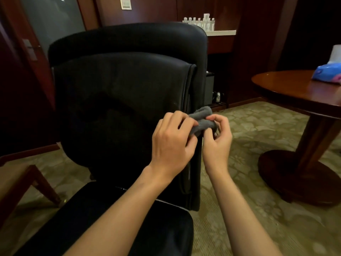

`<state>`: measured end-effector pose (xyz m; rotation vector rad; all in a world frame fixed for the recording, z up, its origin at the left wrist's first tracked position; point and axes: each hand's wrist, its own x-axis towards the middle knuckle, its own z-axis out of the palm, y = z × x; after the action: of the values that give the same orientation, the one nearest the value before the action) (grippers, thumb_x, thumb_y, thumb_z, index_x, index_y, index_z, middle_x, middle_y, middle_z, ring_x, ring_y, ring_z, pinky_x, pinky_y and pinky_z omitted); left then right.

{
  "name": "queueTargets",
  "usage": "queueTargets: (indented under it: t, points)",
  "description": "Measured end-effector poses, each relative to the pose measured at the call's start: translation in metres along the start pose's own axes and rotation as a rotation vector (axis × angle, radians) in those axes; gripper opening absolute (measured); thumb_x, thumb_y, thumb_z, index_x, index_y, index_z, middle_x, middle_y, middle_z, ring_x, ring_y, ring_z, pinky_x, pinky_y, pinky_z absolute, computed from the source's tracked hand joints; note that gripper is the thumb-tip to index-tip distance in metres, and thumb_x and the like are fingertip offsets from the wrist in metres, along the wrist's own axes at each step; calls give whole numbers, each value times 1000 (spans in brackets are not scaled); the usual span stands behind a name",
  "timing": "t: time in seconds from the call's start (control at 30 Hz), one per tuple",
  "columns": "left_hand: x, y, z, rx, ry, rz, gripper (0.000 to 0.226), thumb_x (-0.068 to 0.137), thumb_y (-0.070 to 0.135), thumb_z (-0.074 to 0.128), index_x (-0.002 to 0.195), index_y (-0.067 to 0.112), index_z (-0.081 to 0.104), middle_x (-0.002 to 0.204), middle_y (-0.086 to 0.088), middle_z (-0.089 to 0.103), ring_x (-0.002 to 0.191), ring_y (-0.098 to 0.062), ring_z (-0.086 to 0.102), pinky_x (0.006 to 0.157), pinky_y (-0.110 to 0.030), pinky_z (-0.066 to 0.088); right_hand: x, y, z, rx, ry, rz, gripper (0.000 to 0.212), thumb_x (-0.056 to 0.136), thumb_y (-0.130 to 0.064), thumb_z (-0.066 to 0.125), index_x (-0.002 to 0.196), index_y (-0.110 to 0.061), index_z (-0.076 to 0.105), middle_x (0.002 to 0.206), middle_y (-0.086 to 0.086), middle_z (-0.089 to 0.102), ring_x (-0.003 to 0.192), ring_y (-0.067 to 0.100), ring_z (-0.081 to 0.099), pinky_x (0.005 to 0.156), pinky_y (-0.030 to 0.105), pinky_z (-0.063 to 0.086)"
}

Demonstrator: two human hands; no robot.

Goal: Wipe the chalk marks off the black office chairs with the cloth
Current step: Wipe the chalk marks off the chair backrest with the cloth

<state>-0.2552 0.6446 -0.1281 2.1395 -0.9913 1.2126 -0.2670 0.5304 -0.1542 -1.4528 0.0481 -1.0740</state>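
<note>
A black office chair [118,100] faces me, its backrest filling the middle of the view and its seat [103,224] under my forearms. A second black chair back [129,37] stands right behind it. A grey cloth [203,120] is bunched into a roll at the right edge of the near backrest. My left hand [171,143] grips the cloth's left end. My right hand [217,139] pinches its right end with the fingertips. I make out no clear chalk marks on the dark leather.
A round wooden pedestal table [302,93] stands at the right with a blue tissue pack [326,72] on it. A wooden stool corner [22,180] sits at the lower left. Bottles [201,22] line a shelf behind. Patterned carpet [258,209] covers the floor.
</note>
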Motion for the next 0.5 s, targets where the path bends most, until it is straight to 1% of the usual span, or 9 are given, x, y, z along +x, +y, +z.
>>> queueTargets:
  t: [0.07, 0.13, 0.23, 0.3, 0.37, 0.43, 0.5]
  points:
    - [-6, 14, -6, -50, 20, 28, 19, 78, 12, 70, 97, 9, 68, 97, -6, 61, 89, -21, 55, 72, -36, 49, -13, -11, -16, -10, 35, -17, 36, 85, 12, 47, 101, -16, 59, 102, 0, 63, 102, 17, 62, 92, 47, 51]
    - [-12, 28, -12, -103, 28, 56, 19, 77, 9, 71, 96, 8, 68, 96, -7, 61, 89, -21, 56, 73, -37, 50, -25, -21, -37, -18, 36, -30, 37, 84, 13, 47, 102, -17, 60, 104, 3, 62, 104, 18, 61, 93, 45, 52]
    - [-20, 44, -24, -166, 67, 107, 18, 76, 4, 73, 94, 4, 70, 94, -9, 62, 86, -24, 57, 70, -39, 50, -43, -37, -66, -99, 14, -118, 32, 82, 3, 53, 102, -21, 61, 109, 7, 59, 107, 19, 60, 91, 47, 51]
    - [-22, 52, -36, -200, 105, 139, 14, 77, 2, 70, 91, 0, 70, 92, -13, 62, 83, -25, 57, 70, -38, 51, -52, -52, -80, -267, 24, -290, 27, 81, -4, 57, 103, -17, 63, 116, 8, 53, 114, 19, 54, 93, 45, 48]
    - [-24, 61, -49, -209, 112, 148, 13, 79, 0, 68, 91, -3, 70, 92, -15, 62, 83, -27, 57, 71, -36, 50, -59, -68, -88, -511, 61, -493, 25, 80, -3, 66, 104, -8, 69, 123, 17, 49, 120, 27, 46, 97, 44, 44]
    - [-26, 68, -64, -222, 117, 129, 14, 79, -2, 67, 93, -4, 69, 93, -16, 61, 85, -27, 58, 75, -32, 50, -62, -86, -94, -707, 135, -668, 23, 80, -3, 73, 102, -6, 73, 123, 24, 53, 119, 36, 45, 100, 44, 40]
    - [-20, 72, -79, -219, 141, 98, 15, 79, -3, 66, 94, -4, 68, 95, -15, 61, 88, -27, 58, 81, -28, 47, -62, -104, -96, -791, 164, -794, 20, 83, -9, 72, 102, -5, 74, 118, 21, 60, 113, 36, 47, 97, 40, 38]
